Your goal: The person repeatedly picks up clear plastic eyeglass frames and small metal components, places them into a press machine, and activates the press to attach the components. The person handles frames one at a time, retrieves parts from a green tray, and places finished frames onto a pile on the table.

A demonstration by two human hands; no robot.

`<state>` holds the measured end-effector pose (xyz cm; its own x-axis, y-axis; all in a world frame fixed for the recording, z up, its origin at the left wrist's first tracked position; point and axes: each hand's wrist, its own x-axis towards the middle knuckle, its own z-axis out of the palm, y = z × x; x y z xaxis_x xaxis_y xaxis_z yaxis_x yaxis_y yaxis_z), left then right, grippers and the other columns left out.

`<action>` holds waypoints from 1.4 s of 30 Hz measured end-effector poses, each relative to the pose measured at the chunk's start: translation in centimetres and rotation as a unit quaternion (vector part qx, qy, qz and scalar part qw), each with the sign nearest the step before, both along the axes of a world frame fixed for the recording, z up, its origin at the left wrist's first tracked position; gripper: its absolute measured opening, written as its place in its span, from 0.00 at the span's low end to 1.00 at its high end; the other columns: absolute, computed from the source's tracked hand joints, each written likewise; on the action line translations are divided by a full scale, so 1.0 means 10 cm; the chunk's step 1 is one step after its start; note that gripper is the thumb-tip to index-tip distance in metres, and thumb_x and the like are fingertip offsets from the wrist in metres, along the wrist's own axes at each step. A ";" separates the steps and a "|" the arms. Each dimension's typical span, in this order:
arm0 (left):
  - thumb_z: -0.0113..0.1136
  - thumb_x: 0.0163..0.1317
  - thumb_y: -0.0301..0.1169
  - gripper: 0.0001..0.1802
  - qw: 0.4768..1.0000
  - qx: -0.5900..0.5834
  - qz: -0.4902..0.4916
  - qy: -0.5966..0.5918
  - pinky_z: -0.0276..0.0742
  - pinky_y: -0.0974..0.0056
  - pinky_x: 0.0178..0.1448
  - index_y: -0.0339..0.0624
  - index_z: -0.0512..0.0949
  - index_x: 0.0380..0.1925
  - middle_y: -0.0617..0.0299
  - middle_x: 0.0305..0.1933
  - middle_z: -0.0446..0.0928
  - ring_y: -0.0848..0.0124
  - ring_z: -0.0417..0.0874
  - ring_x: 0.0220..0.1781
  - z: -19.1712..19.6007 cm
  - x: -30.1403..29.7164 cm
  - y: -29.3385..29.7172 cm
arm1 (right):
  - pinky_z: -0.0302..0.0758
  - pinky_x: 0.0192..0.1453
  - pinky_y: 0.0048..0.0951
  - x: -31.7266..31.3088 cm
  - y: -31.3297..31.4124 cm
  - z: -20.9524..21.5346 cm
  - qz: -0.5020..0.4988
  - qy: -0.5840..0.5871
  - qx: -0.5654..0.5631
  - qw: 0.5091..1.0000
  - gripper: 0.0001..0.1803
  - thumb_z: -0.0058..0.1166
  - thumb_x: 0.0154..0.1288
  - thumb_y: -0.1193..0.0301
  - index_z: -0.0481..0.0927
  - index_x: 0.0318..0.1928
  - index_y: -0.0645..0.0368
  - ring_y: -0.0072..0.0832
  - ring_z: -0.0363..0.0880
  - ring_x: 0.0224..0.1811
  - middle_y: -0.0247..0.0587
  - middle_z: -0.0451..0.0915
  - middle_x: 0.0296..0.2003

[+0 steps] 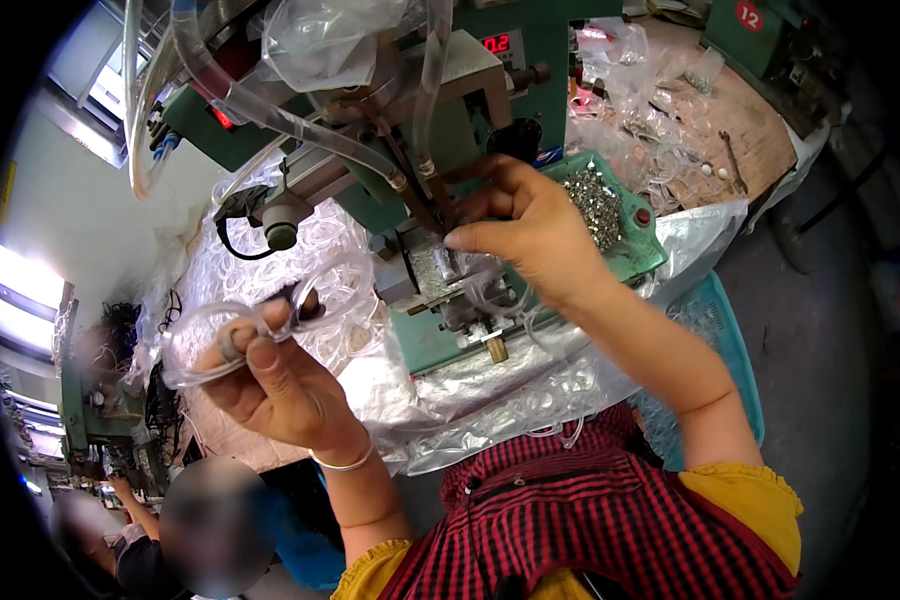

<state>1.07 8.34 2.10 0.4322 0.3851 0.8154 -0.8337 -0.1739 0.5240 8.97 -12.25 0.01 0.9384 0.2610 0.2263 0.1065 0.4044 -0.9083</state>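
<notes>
My left hand (290,395) is closed around a looped length of clear plastic tubing (182,350), held up to the left of a green bench press (410,340). Dark, unclear bits show near its fingertips. My right hand (545,240) reaches in at the press's tooling (435,205), thumb and fingers curled together beside the upright tool. What those fingers pinch, if anything, is hidden. Below them, more clear tubing (490,290) hangs over the metal fixture (438,268).
Clear tubing loops (340,255) are heaped left of the press. A green tray holds small metal parts (595,205). Plastic bags and a wrench (733,163) lie on the board at right. A blue basket (735,350) stands below. Another person (150,550) works at lower left.
</notes>
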 end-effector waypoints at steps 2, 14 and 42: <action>0.51 0.72 0.25 0.04 1.000 0.024 -0.017 -0.010 0.84 0.56 0.50 0.40 0.73 0.43 0.55 0.41 0.79 0.67 0.82 0.44 0.13 0.23 -0.08 | 0.74 0.51 0.23 -0.08 0.01 0.00 -0.004 0.031 0.003 1.000 0.29 0.60 0.55 0.84 0.70 0.60 0.66 0.21 0.79 0.43 0.38 0.82 0.41; 0.72 0.48 0.25 0.15 0.847 0.510 0.053 -0.141 0.75 0.69 0.27 0.44 0.71 0.27 0.59 0.44 0.85 0.68 0.78 0.30 -0.25 0.17 -0.53 | 0.73 0.59 0.44 0.14 -0.97 -0.88 -0.358 -0.235 -0.601 0.675 0.13 0.64 0.54 0.66 0.85 0.41 0.54 0.45 0.76 0.58 0.44 0.80 0.50; 0.58 0.52 0.29 0.08 0.484 0.638 0.477 0.362 0.76 0.55 0.39 0.49 0.86 0.27 0.58 0.28 0.80 0.59 0.82 0.36 -0.85 1.09 1.88 | 0.74 0.51 0.26 0.20 -0.71 -0.68 -0.295 -0.109 -0.335 0.888 0.09 0.58 0.62 0.77 0.84 0.43 0.62 0.28 0.82 0.43 0.40 0.85 0.40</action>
<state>11.93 27.17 -6.36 0.9044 0.0742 0.4202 0.2675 -0.8659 -0.4228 10.95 -19.38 -6.82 0.9092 -0.1170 0.3995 0.3240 -0.4039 -0.8555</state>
